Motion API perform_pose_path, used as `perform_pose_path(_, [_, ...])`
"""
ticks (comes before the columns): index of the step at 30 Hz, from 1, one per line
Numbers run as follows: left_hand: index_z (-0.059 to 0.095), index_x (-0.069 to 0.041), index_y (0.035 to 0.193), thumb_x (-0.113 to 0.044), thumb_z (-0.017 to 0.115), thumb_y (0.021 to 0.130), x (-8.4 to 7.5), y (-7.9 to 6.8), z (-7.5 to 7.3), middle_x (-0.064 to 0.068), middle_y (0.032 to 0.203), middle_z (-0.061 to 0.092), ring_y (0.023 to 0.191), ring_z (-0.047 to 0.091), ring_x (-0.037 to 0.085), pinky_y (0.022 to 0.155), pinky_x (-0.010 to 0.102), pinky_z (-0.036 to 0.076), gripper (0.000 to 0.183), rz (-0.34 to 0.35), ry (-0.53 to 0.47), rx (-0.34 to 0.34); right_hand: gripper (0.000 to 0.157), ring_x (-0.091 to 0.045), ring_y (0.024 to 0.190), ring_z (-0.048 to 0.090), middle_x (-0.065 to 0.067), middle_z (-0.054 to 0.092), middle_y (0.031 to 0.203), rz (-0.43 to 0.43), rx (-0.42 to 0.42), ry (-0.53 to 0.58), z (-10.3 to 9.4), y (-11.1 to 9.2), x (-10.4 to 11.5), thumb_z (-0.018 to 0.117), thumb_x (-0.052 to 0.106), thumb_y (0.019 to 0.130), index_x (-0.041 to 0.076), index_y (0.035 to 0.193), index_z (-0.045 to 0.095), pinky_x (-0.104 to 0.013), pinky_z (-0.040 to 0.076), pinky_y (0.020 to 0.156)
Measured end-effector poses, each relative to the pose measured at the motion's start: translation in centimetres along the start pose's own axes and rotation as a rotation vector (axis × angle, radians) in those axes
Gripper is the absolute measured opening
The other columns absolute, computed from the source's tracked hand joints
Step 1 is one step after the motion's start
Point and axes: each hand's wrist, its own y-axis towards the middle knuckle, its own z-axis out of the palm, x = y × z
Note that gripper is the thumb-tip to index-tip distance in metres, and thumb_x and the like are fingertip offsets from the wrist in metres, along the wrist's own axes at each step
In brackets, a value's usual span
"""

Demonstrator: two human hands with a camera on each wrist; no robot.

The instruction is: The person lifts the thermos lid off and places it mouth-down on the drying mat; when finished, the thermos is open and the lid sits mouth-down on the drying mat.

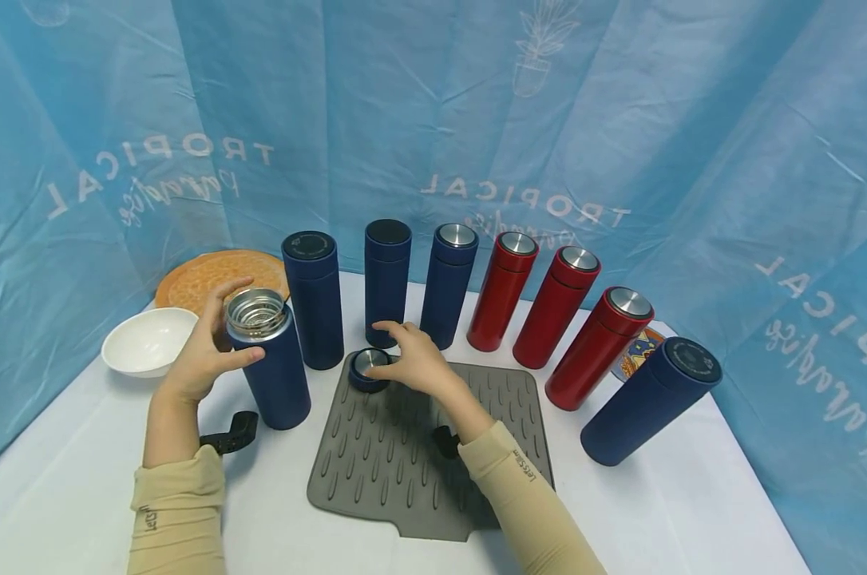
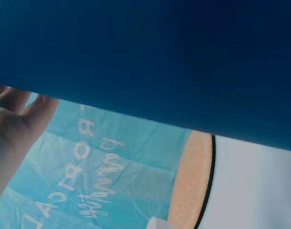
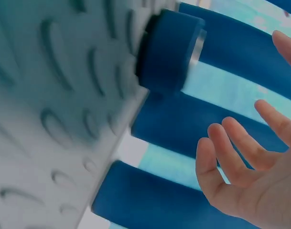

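A dark blue thermos, its lid off and its steel mouth showing, stands at the left beside the grey mat. My left hand holds it near the top, thumb on the front and fingers behind. Close up, the thermos body covers the upper part of the left wrist view, with a few fingers below its edge. A blue lid with a steel top sits on the far left corner of the grey ribbed mat. Over it, my right hand is spread; in the right wrist view the fingertips are apart from the lid.
Blue thermoses and red thermoses with lids on curve behind the mat. Another blue thermos stands at the right. A white bowl and a round orange board lie at the left. A patterned plate is partly hidden.
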Motion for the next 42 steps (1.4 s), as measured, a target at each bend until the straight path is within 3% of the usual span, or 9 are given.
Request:
perform_pose_path(4, [0.026,-0.009,0.142,0.02,0.058,0.07,-0.6,0.1,0.2,0.005,0.125,0.052,0.111,0.051,0.014,0.091,0.022,0.036,0.084,0.128,-0.071,-0.01,0.07,-0.027,0.115,0.049,-0.011,0.047,0.13,-0.019,-0.059,0.081,-1.7,-1.6,-0.6,0.073,0.035,0.077,0.02,0.138,0.042,-0.044,0.047,0.086])
perform_pose_path(7, [0.024,-0.003,0.141,0.021,0.057,0.071,-1.0,0.1,0.3,0.009,0.134,0.045,0.119,0.044,0.017,0.092,0.025,0.031,0.081,0.207,-0.104,-0.025,0.067,-0.025,0.114,0.05,-0.007,0.05,0.127,-0.021,-0.123,0.116,-2.9,-2.7,-1.4,0.073,0.033,0.078,0.021,0.137,0.044,-0.042,0.046,0.087])
perform_pose_path(13, [0.031,-0.003,0.139,0.02,0.059,0.07,-1.9,0.2,0.7,0.012,0.135,0.044,0.121,0.043,0.023,0.097,0.026,0.031,0.077,0.248,-0.089,-0.117,0.062,-0.025,0.108,0.053,-0.009,0.056,0.121,-0.006,-0.229,0.186,-4.5,-4.5,-4.0,0.074,0.026,0.078,0.018,0.134,0.048,-0.044,0.048,0.084])
perform_pose_path(19, [0.035,0.004,0.134,0.017,0.066,0.069,-2.9,0.2,1.3,0.016,0.133,0.045,0.123,0.04,0.03,0.103,0.028,0.03,0.072,0.372,-0.091,-0.164,0.059,-0.024,0.107,0.053,-0.009,0.056,0.121,0.079,-0.269,0.26,-5.4,-6.6,-6.7,0.073,0.025,0.079,0.02,0.132,0.048,-0.043,0.049,0.084])
perform_pose_path(24, [0.039,0.006,0.127,0.006,0.075,0.068,-4.2,0.0,2.0,0.015,0.13,0.047,0.126,0.036,0.03,0.107,0.033,0.024,0.07,0.482,-0.06,-0.231,0.06,-0.028,0.11,0.052,-0.013,0.055,0.123,0.144,-0.285,0.306,-6.1,-8.3,-8.8,0.072,0.024,0.079,0.019,0.133,0.047,-0.046,0.048,0.085])
perform_pose_path(30, [0.044,0.011,0.114,-0.004,0.084,0.061,-6.3,-0.1,3.9,0.015,0.123,0.052,0.125,0.035,0.032,0.109,0.037,0.019,0.068,0.616,-0.103,-0.296,0.056,-0.032,0.111,0.053,-0.013,0.054,0.122,0.185,-0.307,0.314,-6.5,-9.5,-10.6,0.071,0.024,0.081,0.02,0.132,0.047,-0.046,0.048,0.086])
perform_pose_path(33, [0.045,0.011,0.111,-0.007,0.086,0.06,-7.1,-0.2,5.3,0.016,0.123,0.052,0.126,0.034,0.032,0.11,0.037,0.018,0.068,0.663,-0.138,-0.28,0.056,-0.032,0.111,0.052,-0.013,0.053,0.122,0.215,-0.316,0.317,-6.6,-9.9,-11.2,0.07,0.024,0.081,0.019,0.132,0.047,-0.046,0.049,0.085])
perform_pose_path(37, [0.044,0.012,0.112,-0.009,0.085,0.062,-7.1,0.1,7.3,0.017,0.126,0.049,0.125,0.038,0.03,0.111,0.039,0.018,0.068,0.705,-0.154,-0.194,0.055,-0.035,0.114,0.05,-0.014,0.052,0.123,0.235,-0.311,0.338,-6.7,-10.5,-11.5,0.069,0.021,0.082,0.015,0.132,0.046,-0.046,0.048,0.087])
perform_pose_path(42, [0.042,0.009,0.124,-0.025,0.08,0.072,-5.5,0.7,9.7,0.011,0.134,0.046,0.132,0.032,0.028,0.111,0.041,0.017,0.073,0.647,0.014,-0.128,0.053,-0.039,0.116,0.046,-0.022,0.05,0.124,0.264,-0.292,0.373,-7.4,-11.4,-9.6,0.065,0.011,0.084,0.005,0.132,0.045,-0.049,0.046,0.089])
